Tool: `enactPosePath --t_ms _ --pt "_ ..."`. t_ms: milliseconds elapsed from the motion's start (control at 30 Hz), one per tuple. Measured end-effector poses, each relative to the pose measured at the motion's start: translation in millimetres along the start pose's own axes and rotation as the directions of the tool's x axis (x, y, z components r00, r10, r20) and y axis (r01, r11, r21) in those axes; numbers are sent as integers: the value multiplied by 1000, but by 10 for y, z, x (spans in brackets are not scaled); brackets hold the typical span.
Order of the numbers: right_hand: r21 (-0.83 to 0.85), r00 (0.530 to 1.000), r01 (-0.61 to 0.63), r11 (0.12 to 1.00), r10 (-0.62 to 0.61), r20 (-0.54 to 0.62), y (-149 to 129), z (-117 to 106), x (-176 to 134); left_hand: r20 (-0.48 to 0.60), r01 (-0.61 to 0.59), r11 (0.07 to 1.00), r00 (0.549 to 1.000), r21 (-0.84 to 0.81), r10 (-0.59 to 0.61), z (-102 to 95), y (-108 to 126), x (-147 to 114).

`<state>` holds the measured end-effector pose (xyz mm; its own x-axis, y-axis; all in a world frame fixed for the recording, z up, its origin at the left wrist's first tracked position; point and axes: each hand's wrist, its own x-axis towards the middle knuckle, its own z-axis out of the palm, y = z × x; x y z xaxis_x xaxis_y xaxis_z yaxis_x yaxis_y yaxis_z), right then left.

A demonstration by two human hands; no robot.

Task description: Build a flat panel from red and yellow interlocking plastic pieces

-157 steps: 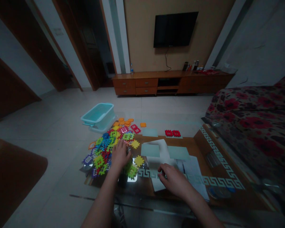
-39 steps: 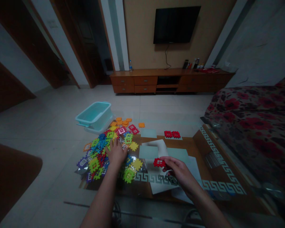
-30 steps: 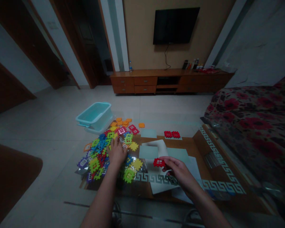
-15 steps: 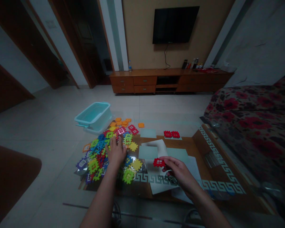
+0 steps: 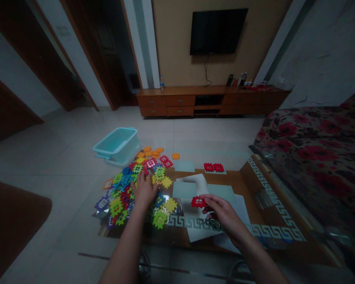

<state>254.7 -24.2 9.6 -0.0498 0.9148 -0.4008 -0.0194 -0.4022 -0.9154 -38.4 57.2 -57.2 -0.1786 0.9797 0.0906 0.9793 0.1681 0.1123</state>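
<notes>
A heap of colourful plastic interlocking tiles (image 5: 116, 206) with notched edges covers the left part of the glass table. My left hand (image 5: 144, 190) rests on top of this heap, palm down and fingers spread; whatever lies under the fingers is hidden. Over the middle of the table, my right hand (image 5: 221, 209) pinches a red interlocking tile (image 5: 198, 202) by its right edge. It has a window-like cutout. Farther back, two more red tiles (image 5: 213, 167) lie side by side. A lone orange tile (image 5: 176, 156) sits at the far edge of the heap.
Behind the heap stands a light-blue plastic tub (image 5: 115, 144). Papers (image 5: 199, 233) show beneath the glass tabletop (image 5: 239, 177), which has a patterned border. A flower-patterned sofa (image 5: 313, 138) is at the right. Beyond the floor are a wooden TV cabinet (image 5: 180, 100) and a wall-mounted television (image 5: 219, 31).
My left hand has shifted very slightly over the heap, with its fingers a little lower. My right hand still holds the red tile in nearly the same place.
</notes>
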Motion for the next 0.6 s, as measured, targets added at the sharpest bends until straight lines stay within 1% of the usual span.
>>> enactPosePath --t_ms 367,500,600 --pt "3 1000 2 1000 -2 -12 -38 3 -33 24 -14 1000 1000 10 14 -9 32 -1" --pt "0 1000 21 1000 -21 -15 -51 9 -47 22 -29 1000 999 6 29 -56 72 -27" --pt "-3 999 33 999 -33 -8 -61 17 -67 -7 -43 999 999 -8 43 -123 107 -55"
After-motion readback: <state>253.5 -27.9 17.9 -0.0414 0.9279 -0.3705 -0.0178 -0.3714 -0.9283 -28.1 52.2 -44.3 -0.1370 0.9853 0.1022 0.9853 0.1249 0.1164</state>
